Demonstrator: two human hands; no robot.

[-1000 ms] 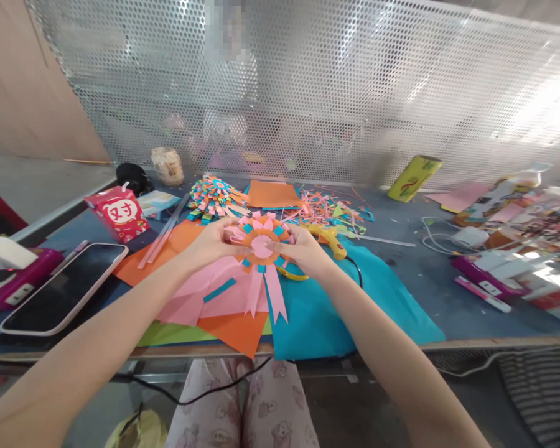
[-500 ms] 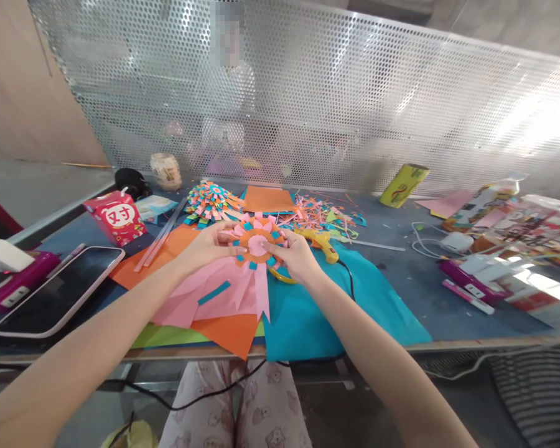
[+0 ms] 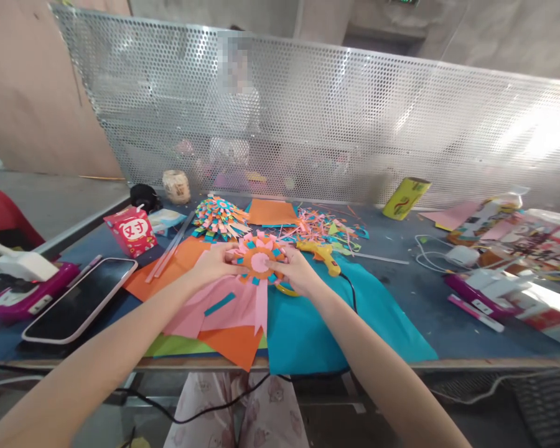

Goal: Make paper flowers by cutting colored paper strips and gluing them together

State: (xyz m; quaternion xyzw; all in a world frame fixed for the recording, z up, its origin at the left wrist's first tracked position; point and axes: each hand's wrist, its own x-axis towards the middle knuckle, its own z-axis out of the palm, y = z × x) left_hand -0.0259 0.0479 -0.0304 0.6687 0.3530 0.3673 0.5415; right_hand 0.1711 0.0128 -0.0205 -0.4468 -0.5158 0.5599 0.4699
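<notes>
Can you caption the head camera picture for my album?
Two hands hold a paper rosette over colourful paper sheets, with a yellow glue gun nearby.

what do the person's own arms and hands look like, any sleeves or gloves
The left forearm and right forearm are bare as far as they show: no sleeve, watch or bracelet. The left hand and right hand are ungloved; rings or nail polish can't be made out.

Pink, orange and blue rosette (image 3: 260, 261) with yellow glue gun (image 3: 324, 254)
</notes>
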